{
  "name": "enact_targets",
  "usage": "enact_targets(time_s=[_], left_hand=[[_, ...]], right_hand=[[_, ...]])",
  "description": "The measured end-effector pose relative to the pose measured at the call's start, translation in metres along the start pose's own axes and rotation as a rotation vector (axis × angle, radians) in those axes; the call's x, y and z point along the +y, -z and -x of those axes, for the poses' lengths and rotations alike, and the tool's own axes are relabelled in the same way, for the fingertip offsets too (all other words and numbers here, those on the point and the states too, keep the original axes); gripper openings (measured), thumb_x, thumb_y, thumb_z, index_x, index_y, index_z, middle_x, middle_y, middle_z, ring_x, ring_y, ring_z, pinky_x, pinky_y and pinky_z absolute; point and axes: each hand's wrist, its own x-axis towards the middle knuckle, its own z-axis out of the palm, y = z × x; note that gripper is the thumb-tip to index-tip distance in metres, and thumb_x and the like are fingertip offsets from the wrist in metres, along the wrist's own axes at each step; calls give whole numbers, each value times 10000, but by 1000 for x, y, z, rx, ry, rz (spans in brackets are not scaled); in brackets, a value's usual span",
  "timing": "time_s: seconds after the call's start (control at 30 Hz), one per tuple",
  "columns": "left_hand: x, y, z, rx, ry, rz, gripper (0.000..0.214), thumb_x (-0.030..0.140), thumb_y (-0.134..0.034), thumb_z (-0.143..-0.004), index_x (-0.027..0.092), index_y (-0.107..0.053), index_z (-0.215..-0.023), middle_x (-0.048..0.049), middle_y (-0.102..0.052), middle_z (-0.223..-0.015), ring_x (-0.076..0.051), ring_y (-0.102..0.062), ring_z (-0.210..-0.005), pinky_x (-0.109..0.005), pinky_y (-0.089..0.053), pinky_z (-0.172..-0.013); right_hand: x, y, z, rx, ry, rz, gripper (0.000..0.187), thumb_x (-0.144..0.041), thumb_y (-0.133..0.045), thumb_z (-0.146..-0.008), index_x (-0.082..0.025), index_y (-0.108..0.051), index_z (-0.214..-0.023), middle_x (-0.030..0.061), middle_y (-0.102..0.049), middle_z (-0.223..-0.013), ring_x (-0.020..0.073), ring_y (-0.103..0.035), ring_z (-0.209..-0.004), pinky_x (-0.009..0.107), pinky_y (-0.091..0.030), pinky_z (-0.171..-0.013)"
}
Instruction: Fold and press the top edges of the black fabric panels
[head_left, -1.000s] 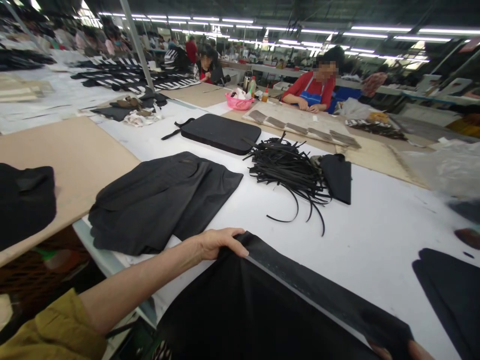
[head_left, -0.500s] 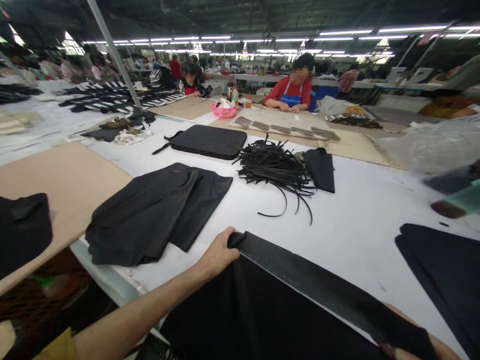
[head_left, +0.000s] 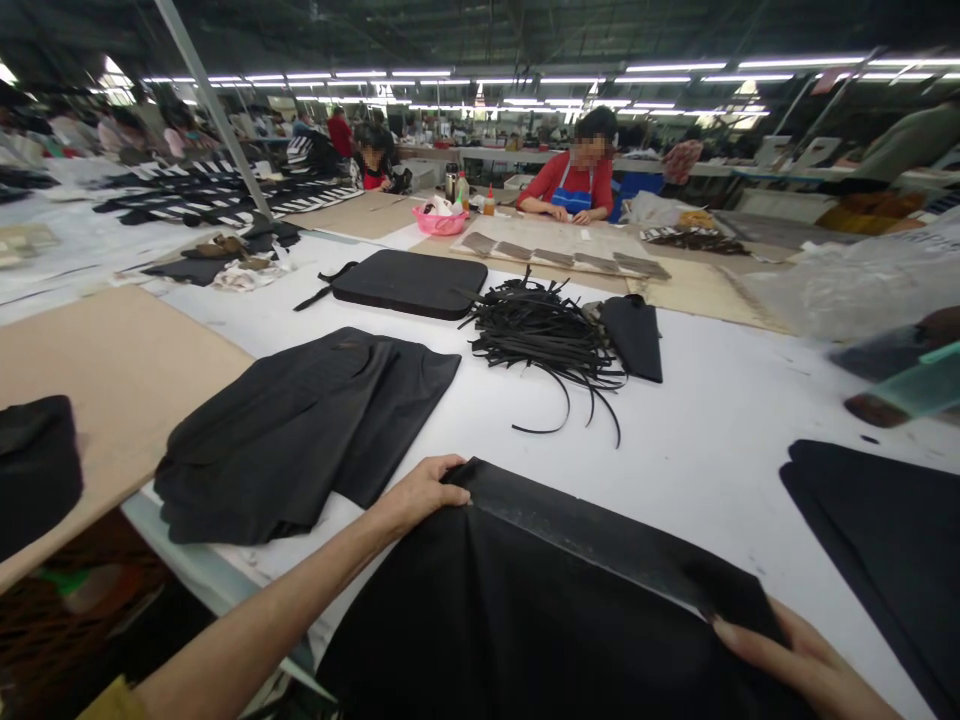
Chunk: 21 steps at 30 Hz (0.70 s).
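Note:
A black leather-like sheet hangs over the table's near edge, with a dull black band along its far side. A thin whitish line runs along that band's near edge; whether it is a fold or a separate strip I cannot tell. My left hand pinches the band's left end, thumb on top. At the right end, my right hand is closed on the band, its thumb on the near edge and the other fingers underneath, out of sight. Left of the sheet lies a pile of black pieces.
Beyond my hands lie a heap of thin black strips, a padded black panel and a small black piece. More black pieces are at the right. A co-worker in red sits across the table.
My right hand has come further into view, up and leftward, on the band's right end. The curled left corner under my left hand now lies flatter. The camera has shifted slightly.

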Motion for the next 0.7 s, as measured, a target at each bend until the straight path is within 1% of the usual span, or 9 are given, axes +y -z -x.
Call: enact_targets(time_s=[0.1, 0.17, 0.23, 0.3, 0.4, 0.47, 0.53, 0.63, 0.7], left_hand=[[-3, 4, -5, 201, -40, -186, 308, 163, -478, -731, 175, -568, -1026, -66, -629, -941, -223, -579, -883, -337, -450, -802], [-1, 7, -2, 364, -76, -305, 371, 142, -455, -770, 185, -509, -1135, -101, -533, -1156, -254, -459, -1098, -406, -335, -967], [1, 8, 7, 466, -124, -458, 370, 123, -408, -809, 186, -487, -1165, -117, -432, -1272, -269, -366, -1173, -460, -257, -1015], [0, 3, 21, 431, -207, -695, 334, 100, -347, -840, 178, -525, -1111, -116, -467, -1225, -257, -404, -1111, -445, -308, -980], [-9, -12, 40, 191, -315, -1026, 362, 56, -327, -833, 173, -542, -1100, -92, -546, -1113, -221, -472, -983, -369, -396, -886], [-18, -22, 46, 93, -321, -1129, 455, 21, -347, -795, 182, -493, -1195, -93, -521, -1192, -227, -465, -1012, -372, -397, -887], [-26, -29, 47, 85, -309, -1215, 559, -10, -341, -761, 197, -435, -1271, -102, -465, -1284, -246, -441, -1071, -397, -384, -903], [-33, -32, 45, 109, -305, -1296, 631, -51, -304, -730, 215, -444, -1285, -104, -455, -1307, -256, -436, -1101, -396, -381, -906], [-34, -30, 42, 135, -321, -1333, 652, -68, -281, -724, 220, -465, -1279, -110, -476, -1289, -260, -449, -1097, -392, -384, -906]], right_hand=[[-1, -15, -6, 13, 97, 61, 470, -406, -724, -622, -201, -654, -1038, 77, -683, -1011, 310, -635, -875, 349, -544, -688], [3, -17, -9, 37, 135, 95, 464, -423, -714, -624, -195, -661, -1025, 78, -678, -1025, 309, -626, -902, 342, -537, -716], [7, -17, -12, 52, 137, 121, 493, -440, -713, -619, -200, -655, -1045, 79, -671, -1044, 315, -620, -918, 354, -535, -732], [9, -15, -13, 52, 127, 130, 530, -445, -717, -612, -207, -640, -1079, 81, -665, -1058, 320, -615, -928, 368, -535, -738], [10, -15, -15, 23, 100, 106, 535, -433, -719, -615, -197, -634, -1088, 89, -675, -1024, 318, -618, -912, 382, -526, -750], [10, -14, -17, 6, 97, 101, 506, -420, -712, -620, -190, -643, -1065, 85, -683, -991, 311, -623, -888, 384, -520, -746], [8, -10, -20, -31, 100, 117, 461, -397, -685, -644, -190, -643, -1054, 68, -692, -953, 293, -630, -855, 378, -512, -741], [6, 2, -26, -79, 174, 245, 380, -331, -608, -700, -190, -623, -1053, 36, -694, -907, 263, -626, -840, 367, -492, -759], [6, 14, -30, 49, 307, 511, 294, -268, -561, -722, -190, -623, -999, 33, -683, -903, 254, -611, -856, 361, -472, -776]])
